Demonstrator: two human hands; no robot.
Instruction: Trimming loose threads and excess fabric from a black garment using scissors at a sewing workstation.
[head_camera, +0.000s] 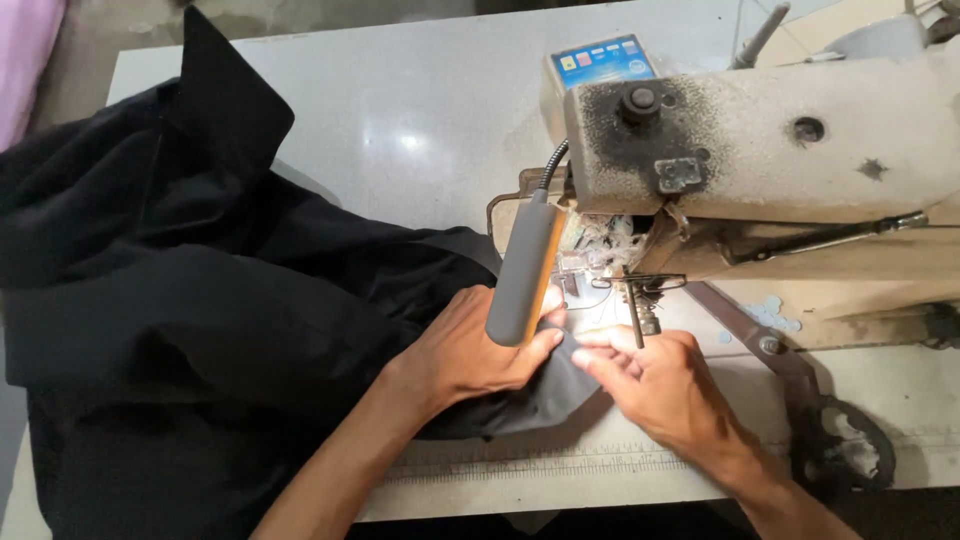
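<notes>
A large piece of black fabric (200, 270) is spread over the left of a white sewing table (420, 110). My left hand (470, 350) lies flat on the fabric's edge, just left of the needle and presser foot (640, 310) of a worn cream sewing machine (780, 150). My right hand (660, 385) pinches the tip of the fabric with thumb and fingers right in front of the presser foot. A grey lamp on a flexible neck (525, 270) hangs over my left hand and hides part of it.
The machine carries a small control panel with a blue screen (605, 62) on top. A black metal lever and ring (830, 440) lie on the table at the right. A ruler strip (540, 465) runs along the table's near edge. Pink cloth (25, 50) shows at the top left.
</notes>
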